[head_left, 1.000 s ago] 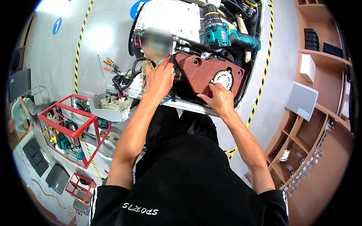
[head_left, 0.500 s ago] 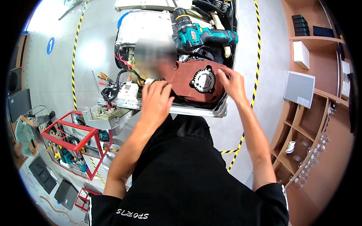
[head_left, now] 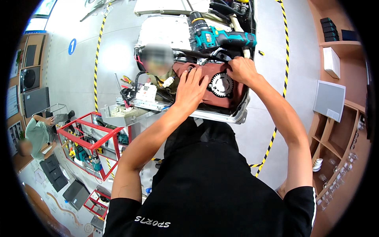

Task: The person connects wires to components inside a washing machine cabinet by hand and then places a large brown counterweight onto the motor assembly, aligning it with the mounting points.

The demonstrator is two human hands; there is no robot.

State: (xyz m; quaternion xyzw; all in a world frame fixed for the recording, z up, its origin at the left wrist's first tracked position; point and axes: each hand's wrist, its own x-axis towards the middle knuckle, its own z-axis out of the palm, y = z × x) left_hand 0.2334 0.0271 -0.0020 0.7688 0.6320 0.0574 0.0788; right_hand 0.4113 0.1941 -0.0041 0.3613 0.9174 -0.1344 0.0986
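Observation:
An opened appliance (head_left: 221,117) with a pale metal frame stands in front of me. Inside its near right part lies a reddish-brown panel (head_left: 205,94), with a silver toothed disc (head_left: 222,85) set in a black ring. My left hand (head_left: 191,90) rests on the panel left of the disc, fingers stretched out. Beyond the disc, my right hand (head_left: 242,70) is closed at the panel's far right edge, beside dark parts; what its fingers grip is hidden. A teal and black cordless drill (head_left: 223,38) lies across the appliance just beyond both hands.
A blurred patch covers some inner parts. Wires and a white connector block (head_left: 146,92) sit at the left edge. Further left are pliers (head_left: 126,79) and a red frame cart (head_left: 89,145) holding tools. Shelves (head_left: 335,138) stand at right; another person (head_left: 39,134) is far left.
My left hand has moved right, from the panel's left edge onto it. The right hand has shifted to the panel's far edge, its fingers now curled. The whole view has shifted slightly.

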